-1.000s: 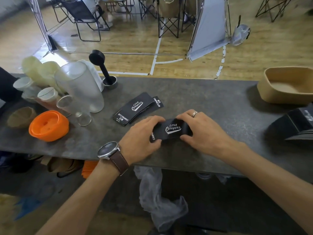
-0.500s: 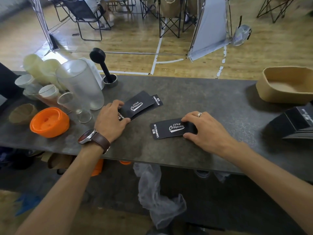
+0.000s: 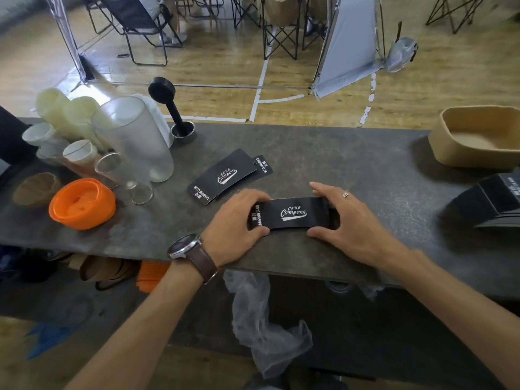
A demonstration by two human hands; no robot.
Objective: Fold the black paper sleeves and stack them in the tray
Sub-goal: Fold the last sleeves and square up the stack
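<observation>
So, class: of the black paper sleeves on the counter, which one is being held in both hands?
The black sleeve nearest the counter's front edge, gripped at its ends by the left hand and right hand. The loose sleeves behind it lie untouched.

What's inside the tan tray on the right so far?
The tan tray shows only its bare bottom, with no sleeves visible. Its near wall hides the front of the floor, and its right part is out of frame.

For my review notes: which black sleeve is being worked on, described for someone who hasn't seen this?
On the dark grey counter, find the two hands near its front edge. The black paper sleeve lies between the left hand and the right hand, unlike the loose sleeves lying untouched behind it.
</observation>
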